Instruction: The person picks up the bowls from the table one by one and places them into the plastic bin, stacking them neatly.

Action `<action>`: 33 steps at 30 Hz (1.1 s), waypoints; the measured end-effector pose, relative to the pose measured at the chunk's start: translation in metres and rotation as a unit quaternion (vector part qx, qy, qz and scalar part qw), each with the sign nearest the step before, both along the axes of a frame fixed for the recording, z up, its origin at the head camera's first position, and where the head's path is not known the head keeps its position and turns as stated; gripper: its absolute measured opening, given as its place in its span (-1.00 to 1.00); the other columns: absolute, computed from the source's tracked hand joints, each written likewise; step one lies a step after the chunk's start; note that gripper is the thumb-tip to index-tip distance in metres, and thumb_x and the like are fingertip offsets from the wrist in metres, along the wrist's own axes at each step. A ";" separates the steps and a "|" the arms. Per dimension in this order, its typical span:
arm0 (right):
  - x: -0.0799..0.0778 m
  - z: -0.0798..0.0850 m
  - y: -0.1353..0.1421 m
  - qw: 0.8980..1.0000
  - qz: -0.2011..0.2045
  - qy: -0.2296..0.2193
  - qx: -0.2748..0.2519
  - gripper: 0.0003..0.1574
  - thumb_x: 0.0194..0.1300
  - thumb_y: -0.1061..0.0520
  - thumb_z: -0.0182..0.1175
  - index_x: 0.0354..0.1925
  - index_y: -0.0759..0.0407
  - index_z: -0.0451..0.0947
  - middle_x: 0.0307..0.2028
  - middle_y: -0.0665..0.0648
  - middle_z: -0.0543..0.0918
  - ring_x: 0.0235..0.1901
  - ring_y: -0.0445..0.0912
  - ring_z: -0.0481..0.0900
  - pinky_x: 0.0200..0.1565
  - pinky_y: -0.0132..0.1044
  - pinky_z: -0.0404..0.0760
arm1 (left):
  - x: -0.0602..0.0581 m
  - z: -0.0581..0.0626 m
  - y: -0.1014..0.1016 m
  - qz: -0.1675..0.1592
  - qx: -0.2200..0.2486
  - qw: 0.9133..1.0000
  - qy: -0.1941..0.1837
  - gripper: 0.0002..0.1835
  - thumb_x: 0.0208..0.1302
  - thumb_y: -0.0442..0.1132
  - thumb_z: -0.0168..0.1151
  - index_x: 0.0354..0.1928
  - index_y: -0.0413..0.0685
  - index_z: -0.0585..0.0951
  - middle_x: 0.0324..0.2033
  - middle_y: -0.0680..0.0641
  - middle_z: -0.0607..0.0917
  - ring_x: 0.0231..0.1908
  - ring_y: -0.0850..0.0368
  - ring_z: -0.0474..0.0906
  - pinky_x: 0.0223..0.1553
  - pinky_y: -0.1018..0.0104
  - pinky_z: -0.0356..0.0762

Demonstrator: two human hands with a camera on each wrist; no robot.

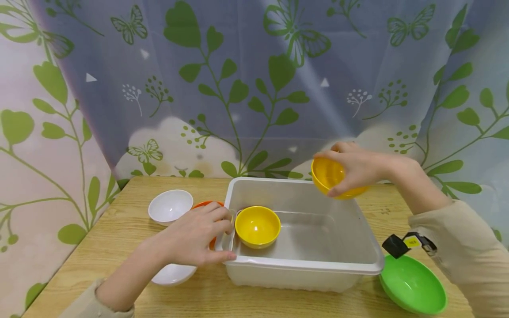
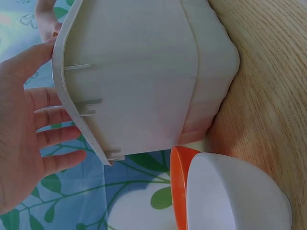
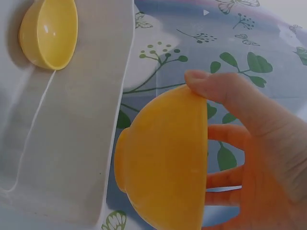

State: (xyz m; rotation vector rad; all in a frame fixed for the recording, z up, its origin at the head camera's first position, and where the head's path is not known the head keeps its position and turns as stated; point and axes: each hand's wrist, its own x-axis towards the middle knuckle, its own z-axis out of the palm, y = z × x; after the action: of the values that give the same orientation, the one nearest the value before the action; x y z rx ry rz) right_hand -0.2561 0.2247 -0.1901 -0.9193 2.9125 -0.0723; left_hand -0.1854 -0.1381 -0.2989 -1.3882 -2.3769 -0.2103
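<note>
My right hand (image 1: 359, 168) pinches a yellow bowl (image 1: 324, 174) at its rim, thumb on one side and fingers on the other. In the head view that bowl is held up, tilted, over the back right corner of a light grey plastic bin (image 1: 302, 266). A second yellow bowl (image 1: 258, 226) sits upright inside the bin, towards its left end. My left hand (image 1: 199, 234) rests at the bin's left rim; in the left wrist view its thumb touches the rim and its fingers are extended and spread. An orange bowl (image 2: 178, 187) stands left of the bin, partly hidden by that hand.
Two white bowls, one farther back (image 1: 171, 206) and one nearer (image 1: 173, 274), stand on the wooden table (image 1: 115, 247) left of the bin. A green bowl (image 1: 413, 285) lies at the near right, by the right forearm. A patterned curtain (image 1: 254, 88) hangs behind the table.
</note>
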 end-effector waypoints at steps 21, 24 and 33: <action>-0.010 -0.015 -0.031 0.998 0.066 0.004 0.008 0.08 -0.14 -0.19 0.37 0.33 -0.09 0.16 0.08 0.21 0.29 0.01 0.07 0.24 -0.13 -0.01 0.40 | 0.000 0.000 -0.001 -0.002 0.002 1.000 0.006 -0.58 0.11 0.23 0.17 -0.37 0.02 0.56 -0.26 0.08 0.50 -0.20 0.16 0.37 -0.20 0.29 0.38; -0.011 -0.018 -0.034 0.997 0.073 -0.001 0.006 0.09 -0.15 -0.18 0.37 0.34 -0.09 0.15 0.09 0.19 0.28 0.01 0.05 0.25 -0.11 -0.01 0.40 | 0.000 0.000 -0.001 -0.005 0.003 1.000 0.008 -0.58 0.11 0.23 0.18 -0.37 0.01 0.56 -0.26 0.08 0.50 -0.20 0.16 0.38 -0.20 0.29 0.38; -0.013 -0.025 -0.041 0.996 0.092 -0.013 0.005 0.12 -0.16 -0.22 0.38 0.35 -0.07 0.15 0.12 0.19 0.27 0.06 0.05 0.24 -0.05 0.04 0.38 | -0.001 -0.003 -0.001 -0.007 0.004 1.000 0.008 -0.58 0.12 0.23 0.17 -0.38 0.01 0.56 -0.25 0.08 0.50 -0.20 0.17 0.37 -0.21 0.30 0.37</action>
State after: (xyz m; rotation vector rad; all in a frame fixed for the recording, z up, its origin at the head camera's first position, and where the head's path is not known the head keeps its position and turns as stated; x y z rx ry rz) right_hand -0.2690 0.1841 -0.2149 -1.1714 2.7874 -0.0560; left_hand -0.1866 -0.1393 -0.3016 -1.3986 -2.3519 -0.2110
